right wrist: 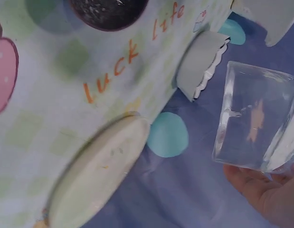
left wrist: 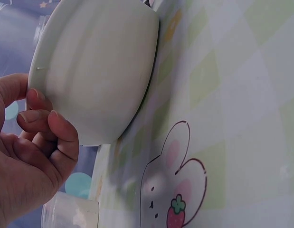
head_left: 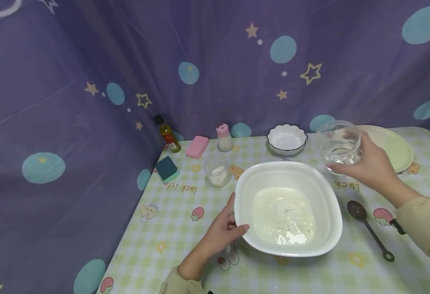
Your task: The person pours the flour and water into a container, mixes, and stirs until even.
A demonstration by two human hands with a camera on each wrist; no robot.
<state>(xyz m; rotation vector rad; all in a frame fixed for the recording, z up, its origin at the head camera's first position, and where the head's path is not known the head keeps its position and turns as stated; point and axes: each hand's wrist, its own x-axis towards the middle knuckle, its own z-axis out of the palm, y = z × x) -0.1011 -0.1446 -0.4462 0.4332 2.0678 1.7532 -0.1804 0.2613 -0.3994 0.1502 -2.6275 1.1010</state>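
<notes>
A white basin (head_left: 245, 179) stands on the table, with milky liquid and a mound of white powder (head_left: 286, 212) inside. My left hand (head_left: 222, 230) grips its left rim, thumb over the edge and fingers beneath, as the left wrist view (left wrist: 37, 156) also shows. Up at the basin's far right, my right hand (head_left: 371, 163) holds a clear glass bowl (head_left: 338, 143) part filled with clear liquid. In the right wrist view, fingers (right wrist: 251, 185) wrap the side of that bowl (right wrist: 256, 118), which is raised above the table.
A dark slotted spoon (head_left: 357, 210) lies right of the basin. Behind are a scalloped white bowl (head_left: 286, 139), a pale green plate (head_left: 399, 147), a pink-capped shaker (head_left: 224, 139) and a clear cup of white powder (head_left: 218, 173). An oil bottle (head_left: 169, 136), pink sponge (head_left: 197, 147) and green sponge (head_left: 167, 168) stand far left.
</notes>
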